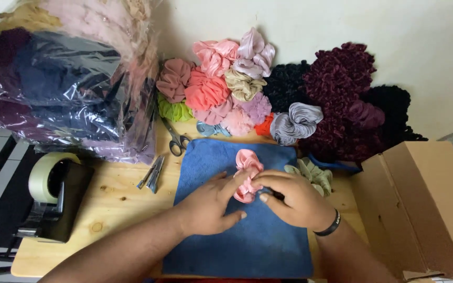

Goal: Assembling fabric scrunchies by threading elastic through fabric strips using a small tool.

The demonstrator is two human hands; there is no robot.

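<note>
Nearest the camera, both hands work one pink scrunchie (pixel 247 175) on the blue cloth (pixel 247 236) covering the tabletop (pixel 111 209). The left hand (pixel 211 204) pinches its side; the right hand (pixel 294 199) grips its lower end. It runs lengthwise away from the hands. One pair of scissors (pixel 175 140) lies beyond.

Pink scrunchie (pixel 248 173) on blue cloth (pixel 247 246), pale wooden table (pixel 106 209)
</note>
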